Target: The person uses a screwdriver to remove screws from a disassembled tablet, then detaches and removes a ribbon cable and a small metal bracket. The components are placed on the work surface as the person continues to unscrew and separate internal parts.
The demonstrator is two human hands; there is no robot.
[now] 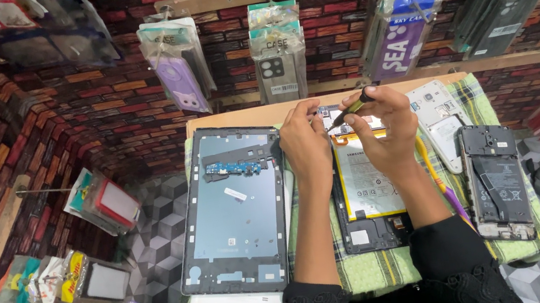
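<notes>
Both arms come up from the bottom edge of the view, bare from above the elbow down to the wrists. The left hand point(306, 144) and the right hand point(384, 127) wear no gloves; no rings, watch or bracelets show. The upper arms are covered by short black sleeves of a textured, lace-like fabric with a raised pattern.

Bright even light from above, soft shadows, sharp centre — edges bowed by wide lens

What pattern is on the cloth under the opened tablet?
The cloth is a green checked weave with darker plaid stripes, clearest in the head view by the right edge.
</notes>
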